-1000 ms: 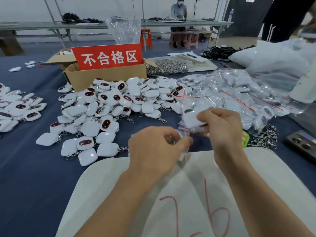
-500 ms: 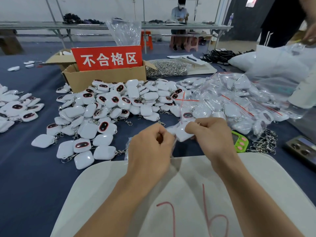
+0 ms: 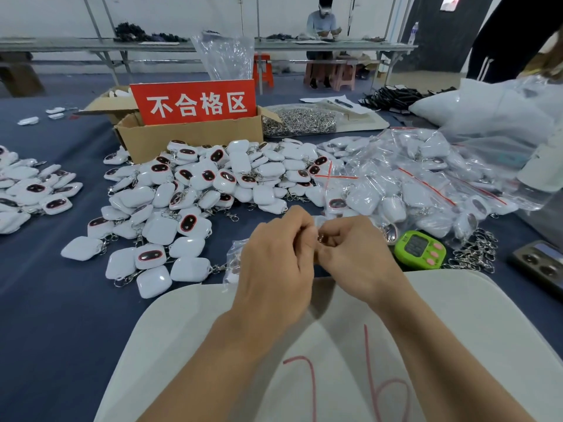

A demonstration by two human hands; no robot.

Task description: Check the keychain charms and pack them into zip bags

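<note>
My left hand (image 3: 275,263) and my right hand (image 3: 355,254) meet above the near table edge, fingers curled together round a small keychain charm in a clear zip bag (image 3: 320,239). Only its metal ring and a bit of plastic show between the fingers. A heap of loose white keychain charms (image 3: 195,190) with dark oval faces lies left of and behind my hands. Bagged charms (image 3: 405,181) are piled to the right. A few empty zip bags (image 3: 234,263) lie just left of my left hand.
A cardboard box (image 3: 189,138) with a red sign stands behind the heap, beside a tray of metal clasps (image 3: 300,121). A green timer (image 3: 420,248), loose clasps (image 3: 475,254) and a phone (image 3: 539,266) sit right. More charms (image 3: 30,190) lie far left. A white cloth (image 3: 457,315) covers my lap.
My hands have drawn close together, nearer to me and a little right. The white charm seen between them before is now almost hidden inside my fingers.
</note>
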